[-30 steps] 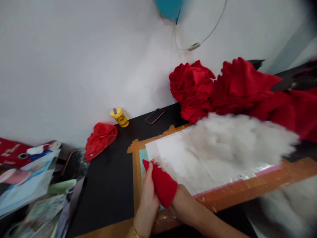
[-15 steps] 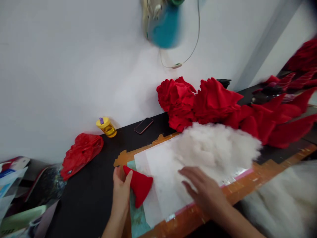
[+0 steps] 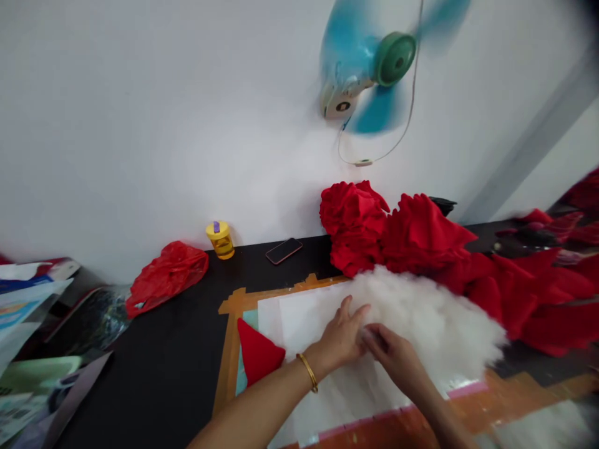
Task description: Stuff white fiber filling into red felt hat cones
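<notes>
A small red fabric cone (image 3: 256, 355) lies on the taped mat (image 3: 230, 349), let go, just left of my left forearm. My left hand (image 3: 342, 337), with a gold bangle at the wrist, reaches across the white paper (image 3: 304, 318) to the edge of a big heap of white stuffing (image 3: 430, 318); its fingers are stretched out and touch the fluff. My right hand (image 3: 392, 357) meets it from the right, fingers curled into the stuffing's near edge. What the right fingers pinch is partly hidden.
A pile of red fabric pieces (image 3: 421, 243) runs along the back and right. On the black table lie a phone (image 3: 283, 251), a yellow glue bottle (image 3: 221, 239) and a red plastic bag (image 3: 166, 277). A blue wall fan (image 3: 369, 68) spins above. Papers clutter the left edge.
My left hand has put the red cone down on the mat and reached right to the stuffing. My right hand moved up to the fluff too. The camera tilted up.
</notes>
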The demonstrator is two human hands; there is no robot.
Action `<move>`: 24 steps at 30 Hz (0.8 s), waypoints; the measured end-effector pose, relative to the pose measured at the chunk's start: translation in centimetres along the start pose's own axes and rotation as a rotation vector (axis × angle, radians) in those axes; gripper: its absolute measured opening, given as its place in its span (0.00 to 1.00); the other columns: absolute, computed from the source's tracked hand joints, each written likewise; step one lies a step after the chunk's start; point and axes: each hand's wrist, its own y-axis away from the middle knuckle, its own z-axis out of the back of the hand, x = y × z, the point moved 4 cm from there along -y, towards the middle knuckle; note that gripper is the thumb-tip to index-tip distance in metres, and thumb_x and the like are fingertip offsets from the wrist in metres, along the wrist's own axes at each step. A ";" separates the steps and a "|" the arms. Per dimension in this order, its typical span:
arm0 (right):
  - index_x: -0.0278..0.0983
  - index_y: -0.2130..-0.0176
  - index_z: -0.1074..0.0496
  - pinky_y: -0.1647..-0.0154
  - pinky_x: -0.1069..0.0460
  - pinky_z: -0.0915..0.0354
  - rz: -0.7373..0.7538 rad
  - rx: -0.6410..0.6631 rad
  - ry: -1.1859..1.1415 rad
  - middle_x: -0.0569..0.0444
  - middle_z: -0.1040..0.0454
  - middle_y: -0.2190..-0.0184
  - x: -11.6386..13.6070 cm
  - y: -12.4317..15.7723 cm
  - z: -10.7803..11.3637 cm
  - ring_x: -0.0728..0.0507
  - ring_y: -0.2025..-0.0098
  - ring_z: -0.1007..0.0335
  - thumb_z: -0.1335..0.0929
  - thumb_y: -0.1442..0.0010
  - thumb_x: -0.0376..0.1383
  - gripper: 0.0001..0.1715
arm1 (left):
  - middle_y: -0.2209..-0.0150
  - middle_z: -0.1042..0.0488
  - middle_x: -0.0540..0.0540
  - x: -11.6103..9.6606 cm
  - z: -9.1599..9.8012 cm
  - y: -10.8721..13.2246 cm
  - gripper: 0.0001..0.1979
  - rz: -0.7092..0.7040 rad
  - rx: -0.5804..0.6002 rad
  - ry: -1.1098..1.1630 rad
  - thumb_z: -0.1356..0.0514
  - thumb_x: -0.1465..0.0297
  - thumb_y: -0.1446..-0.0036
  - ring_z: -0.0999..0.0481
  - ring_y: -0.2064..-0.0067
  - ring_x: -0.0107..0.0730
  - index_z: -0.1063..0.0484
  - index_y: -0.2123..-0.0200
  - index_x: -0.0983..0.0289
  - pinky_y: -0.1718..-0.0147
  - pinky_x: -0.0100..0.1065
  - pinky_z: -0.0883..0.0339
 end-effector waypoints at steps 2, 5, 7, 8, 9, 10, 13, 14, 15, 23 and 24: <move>0.35 0.55 0.28 0.72 0.50 0.30 0.044 -0.029 0.003 0.50 0.22 0.69 0.0 0.0 1.1 0.44 0.74 0.26 0.36 0.39 0.45 0.19 | 0.47 0.31 0.63 0.7 -0.4 -1.1 0.24 -0.029 0.036 -0.064 0.43 0.80 0.52 0.29 0.48 0.48 0.26 0.50 0.62 0.47 0.45 0.35; 0.37 0.46 0.34 0.72 0.51 0.28 0.131 -0.172 0.008 0.42 0.27 0.48 -0.7 -0.9 3.1 0.47 0.72 0.28 0.37 0.37 0.42 0.22 | 0.58 0.27 0.59 1.5 0.1 -1.9 0.17 -0.015 0.040 -0.105 0.48 0.82 0.51 0.27 0.55 0.42 0.25 0.61 0.64 0.49 0.42 0.34; 0.39 0.40 0.40 0.70 0.50 0.27 0.178 -0.186 0.062 0.40 0.42 0.35 -1.4 -2.1 3.3 0.48 0.69 0.27 0.38 0.38 0.38 0.27 | 0.54 0.29 0.60 1.7 0.8 -2.0 0.19 0.005 0.017 -0.138 0.48 0.82 0.50 0.30 0.50 0.43 0.28 0.56 0.65 0.46 0.43 0.37; 0.39 0.38 0.41 0.67 0.49 0.27 0.175 -0.154 0.121 0.40 0.46 0.33 -1.9 -2.8 2.9 0.47 0.68 0.27 0.38 0.39 0.35 0.30 | 0.49 0.31 0.62 1.8 1.0 -2.0 0.21 0.014 0.006 -0.152 0.46 0.80 0.49 0.32 0.46 0.44 0.31 0.50 0.66 0.44 0.43 0.39; 0.38 0.38 0.41 0.64 0.48 0.27 0.155 -0.110 0.189 0.39 0.44 0.33 -2.5 -3.6 2.3 0.46 0.66 0.26 0.38 0.42 0.32 0.32 | 0.44 0.35 0.65 1.9 1.2 -2.0 0.26 0.023 -0.002 -0.159 0.44 0.78 0.49 0.35 0.42 0.46 0.36 0.45 0.67 0.42 0.44 0.40; 0.35 0.39 0.39 0.61 0.46 0.27 0.128 -0.070 0.253 0.38 0.39 0.36 -3.1 -4.3 1.6 0.44 0.63 0.24 0.38 0.44 0.29 0.33 | 0.40 0.39 0.67 2.0 1.3 -2.0 0.33 0.036 0.006 -0.176 0.40 0.75 0.50 0.37 0.40 0.48 0.42 0.40 0.68 0.41 0.44 0.41; 0.32 0.49 0.30 0.53 0.45 0.30 0.081 0.000 0.342 0.40 0.25 0.51 -4.6 -5.5 -0.4 0.38 0.55 0.24 0.39 0.49 0.25 0.28 | 0.39 0.40 0.68 2.2 0.5 -1.9 0.46 0.081 0.111 -0.272 0.32 0.66 0.55 0.34 0.42 0.53 0.48 0.35 0.65 0.46 0.46 0.36; 0.33 0.51 0.29 0.53 0.45 0.30 0.081 0.009 0.339 0.42 0.23 0.54 -5.0 -5.6 -0.8 0.38 0.55 0.24 0.39 0.50 0.25 0.26 | 0.41 0.36 0.66 2.3 0.1 -2.0 0.42 0.096 0.143 -0.310 0.33 0.66 0.54 0.31 0.45 0.53 0.44 0.37 0.64 0.48 0.45 0.34; 0.34 0.53 0.29 0.53 0.46 0.30 0.082 0.012 0.332 0.44 0.22 0.56 -5.2 -5.5 -1.1 0.39 0.55 0.24 0.39 0.49 0.25 0.24 | 0.44 0.33 0.64 2.3 -0.3 -2.1 0.34 0.109 0.164 -0.342 0.35 0.68 0.51 0.28 0.48 0.51 0.38 0.40 0.63 0.50 0.44 0.33; 0.35 0.56 0.28 0.56 0.47 0.31 0.068 -0.021 0.312 0.45 0.22 0.58 -6.7 -3.9 -0.2 0.39 0.58 0.24 0.39 0.47 0.28 0.20 | 0.58 0.26 0.61 2.9 4.3 -2.1 0.14 0.155 0.113 -0.445 0.48 0.81 0.49 0.27 0.55 0.43 0.26 0.63 0.66 0.53 0.39 0.35; 0.34 0.55 0.28 0.54 0.46 0.32 0.062 -0.028 0.310 0.44 0.22 0.57 -6.8 -3.9 -0.2 0.39 0.57 0.25 0.39 0.47 0.28 0.20 | 0.58 0.27 0.62 3.3 6.0 -1.5 0.14 0.164 0.089 -0.458 0.49 0.82 0.49 0.28 0.54 0.43 0.27 0.64 0.67 0.51 0.40 0.36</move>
